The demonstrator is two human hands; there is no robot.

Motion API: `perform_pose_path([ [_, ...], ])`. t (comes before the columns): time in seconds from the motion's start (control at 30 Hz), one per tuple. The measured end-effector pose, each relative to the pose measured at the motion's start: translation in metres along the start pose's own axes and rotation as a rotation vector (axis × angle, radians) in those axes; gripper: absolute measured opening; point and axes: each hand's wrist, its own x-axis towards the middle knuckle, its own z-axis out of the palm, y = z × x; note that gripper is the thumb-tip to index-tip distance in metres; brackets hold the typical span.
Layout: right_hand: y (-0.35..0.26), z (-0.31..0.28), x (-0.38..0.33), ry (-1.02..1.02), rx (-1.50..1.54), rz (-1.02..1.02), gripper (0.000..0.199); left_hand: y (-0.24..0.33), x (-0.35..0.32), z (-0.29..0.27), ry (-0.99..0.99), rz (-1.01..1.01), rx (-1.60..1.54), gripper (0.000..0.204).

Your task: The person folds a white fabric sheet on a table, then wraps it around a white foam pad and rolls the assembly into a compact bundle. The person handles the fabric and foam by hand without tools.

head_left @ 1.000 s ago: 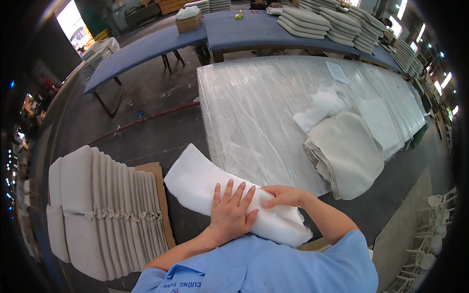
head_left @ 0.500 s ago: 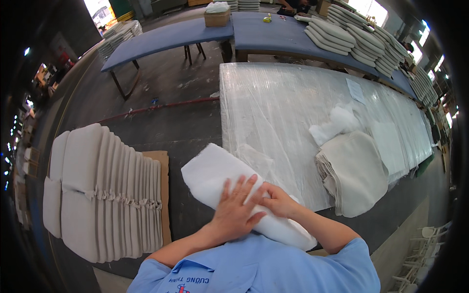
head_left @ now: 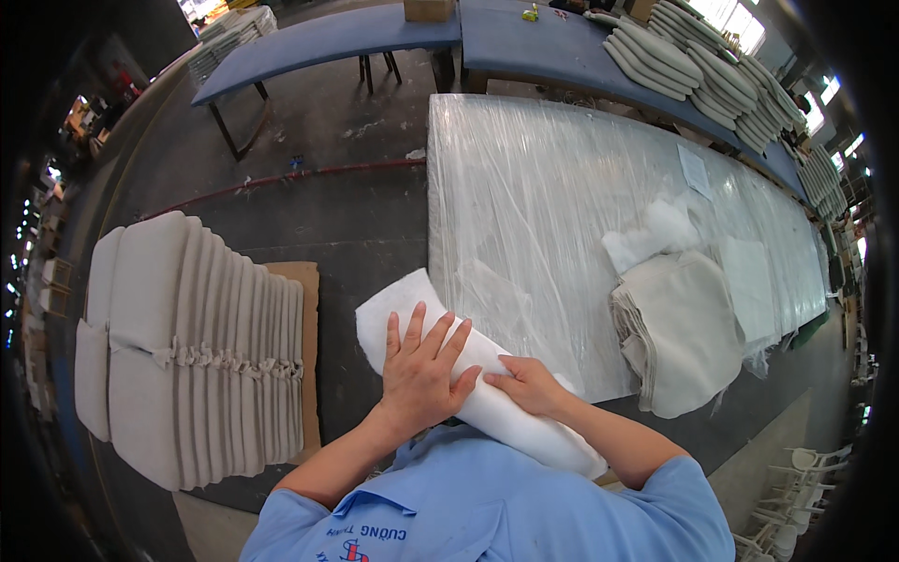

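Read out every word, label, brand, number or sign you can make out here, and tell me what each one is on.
Blue shirt: dark-blue lettering and a red-and-blue emblem on the chest; legible in part, but I won't copy wording or brands.
Pale sheet on the plastic-wrapped stack: any print is too small to read.
White padding and beige cushions: no writing visible.

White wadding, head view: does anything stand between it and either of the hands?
Nothing visible does. The left hand lies directly on the white wadding, fingers spread, and the right hand touches it farther right. The plastic-wrapped block lies beyond them, not between.
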Motion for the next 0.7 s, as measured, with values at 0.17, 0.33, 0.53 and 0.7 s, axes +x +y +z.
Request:
perform_pose_path([
  [0.17,0.011,0.002,0.017,0.052,-0.128,-0.042,0.039,-0.002,0.004,0.003,-0.007,-0.011,0.005,0.059],
  [0.33,0.020,0.000,0.029,0.067,-0.214,-0.049,0.038,-0.005,0.006,0.004,0.007,0.001,0.011,0.061],
  [0.53,0.035,-0.011,0.040,0.007,-0.230,-0.011,0.040,-0.004,0.006,-0.001,-0.038,0.001,0.022,0.063],
  [0.7,0.000,-0.035,0.041,-0.174,0.395,0.325,0.060,0.000,0.004,-0.003,-0.044,0.000,0.032,0.069],
])
